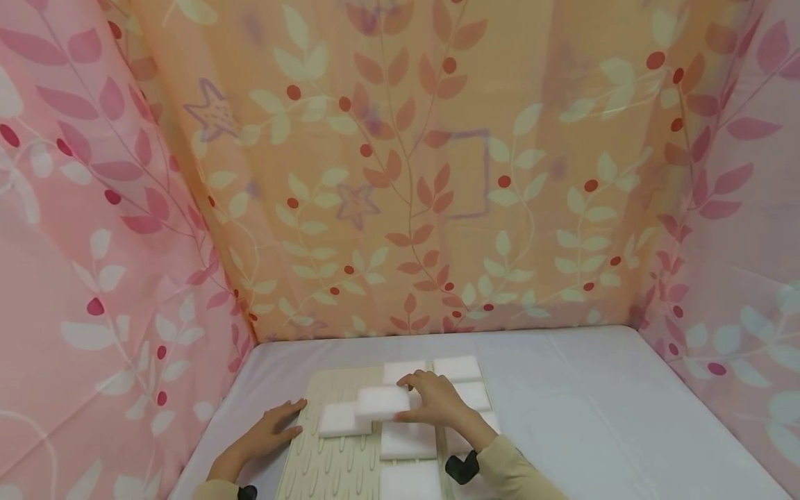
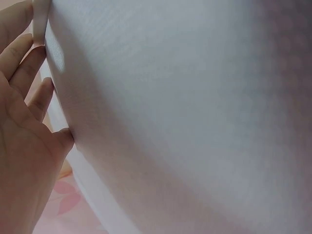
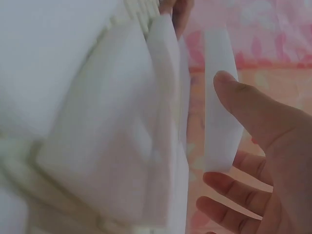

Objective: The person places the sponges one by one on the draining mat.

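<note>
A white sponge is pinched by my right hand between thumb and fingers, raised over a ribbed beige mat. In the right wrist view the thumb presses one face of this sponge, with fingertips at its lower edge. Just left of it, another white sponge lies on the mat, partly overlapped by the held one. My left hand rests at the mat's left edge, fingers spread and fairly straight. In the left wrist view those fingers touch down along the white surface.
More white sponges lie in two columns on the mat's right side, some hidden under my right arm. A white cloth covers the table. Patterned fabric walls close in the back and both sides.
</note>
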Action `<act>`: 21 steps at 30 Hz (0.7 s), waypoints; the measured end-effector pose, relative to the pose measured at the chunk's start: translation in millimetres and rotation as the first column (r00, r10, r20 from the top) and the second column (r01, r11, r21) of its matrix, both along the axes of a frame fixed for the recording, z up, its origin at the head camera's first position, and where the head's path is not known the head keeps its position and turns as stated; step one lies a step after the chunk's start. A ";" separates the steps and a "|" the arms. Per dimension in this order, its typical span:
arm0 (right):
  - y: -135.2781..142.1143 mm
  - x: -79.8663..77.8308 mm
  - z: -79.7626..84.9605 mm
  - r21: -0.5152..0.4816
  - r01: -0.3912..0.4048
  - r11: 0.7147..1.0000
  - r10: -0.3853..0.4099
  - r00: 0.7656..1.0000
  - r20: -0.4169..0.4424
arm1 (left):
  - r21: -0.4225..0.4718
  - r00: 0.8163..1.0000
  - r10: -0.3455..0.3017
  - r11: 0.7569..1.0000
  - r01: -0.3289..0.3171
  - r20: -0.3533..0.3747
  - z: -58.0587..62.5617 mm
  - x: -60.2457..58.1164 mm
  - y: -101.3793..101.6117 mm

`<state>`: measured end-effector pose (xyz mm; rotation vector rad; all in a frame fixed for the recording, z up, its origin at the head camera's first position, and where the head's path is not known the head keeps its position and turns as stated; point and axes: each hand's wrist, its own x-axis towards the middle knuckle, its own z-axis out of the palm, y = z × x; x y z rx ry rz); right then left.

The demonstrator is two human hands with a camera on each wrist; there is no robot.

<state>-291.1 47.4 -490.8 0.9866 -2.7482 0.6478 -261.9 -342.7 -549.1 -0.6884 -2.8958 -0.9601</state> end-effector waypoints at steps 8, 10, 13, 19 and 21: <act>-25.0 20.1 -1.1 0.028 0.012 1.000 -0.011 1.000 -0.016 | 0.001 1.000 0.003 1.000 -0.003 0.003 -0.6 -0.6 -0.6; -30.6 25.4 -0.7 0.028 0.015 1.000 -0.014 0.999 -0.029 | 0.001 1.000 0.003 1.000 -0.003 0.000 -1.0 -0.5 -0.7; -38.9 31.8 -1.9 0.028 0.012 1.000 -0.010 0.999 -0.050 | 0.005 1.000 0.004 1.000 -0.004 -0.008 -1.9 -0.5 -1.0; -54.7 42.9 -3.5 0.040 0.009 0.999 -0.007 0.999 -0.039 | 0.014 1.000 0.008 1.000 -0.008 0.012 -1.8 -0.7 -1.0; -60.0 46.1 -4.4 0.055 0.018 0.998 -0.016 0.999 -0.030 | 0.014 1.000 0.007 1.000 -0.007 0.013 -1.6 -0.8 -1.1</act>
